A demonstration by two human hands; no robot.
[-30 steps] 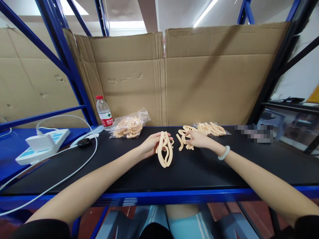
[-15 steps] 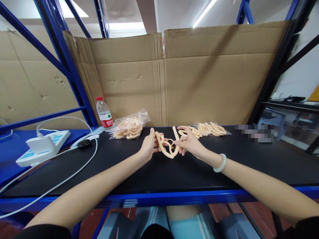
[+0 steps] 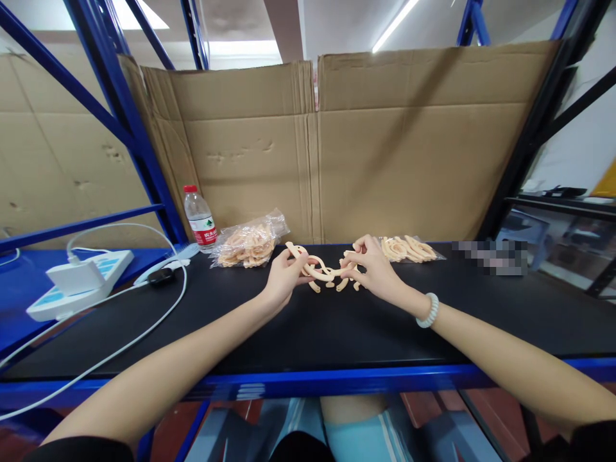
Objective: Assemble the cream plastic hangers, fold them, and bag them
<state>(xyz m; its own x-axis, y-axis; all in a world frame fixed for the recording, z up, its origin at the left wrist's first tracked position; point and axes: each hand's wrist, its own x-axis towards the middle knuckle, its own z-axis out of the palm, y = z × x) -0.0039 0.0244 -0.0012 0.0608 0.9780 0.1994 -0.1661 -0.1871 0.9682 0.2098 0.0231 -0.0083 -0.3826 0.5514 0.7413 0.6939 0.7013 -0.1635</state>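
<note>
A beige curved openwork piece (image 3: 326, 277) is held above the black tabletop between both hands. My left hand (image 3: 285, 276) is closed around its left end, thumb on top. My right hand (image 3: 374, 268) pinches its right side with thumb and fingertips. Several short beige prongs hang from its lower edge. Part of the piece is hidden behind the fingers of each hand. Just beyond my right hand lies a clear bag (image 3: 409, 249) with similar beige curved pieces in it. A fuller clear bag (image 3: 248, 245) of such pieces lies beyond my left hand.
A red-capped water bottle (image 3: 201, 221) stands at the back left. A white power strip (image 3: 115, 262) with a plugged-in adapter (image 3: 77, 279) and a looping white cable lies at the left, beside a small black object (image 3: 160, 276). Cardboard sheets (image 3: 409, 147) wall off the back.
The openwork piece has been turned from an upright V shape to a flatter, wider pose. My left hand has shifted slightly left, and my right hand has moved slightly right.
</note>
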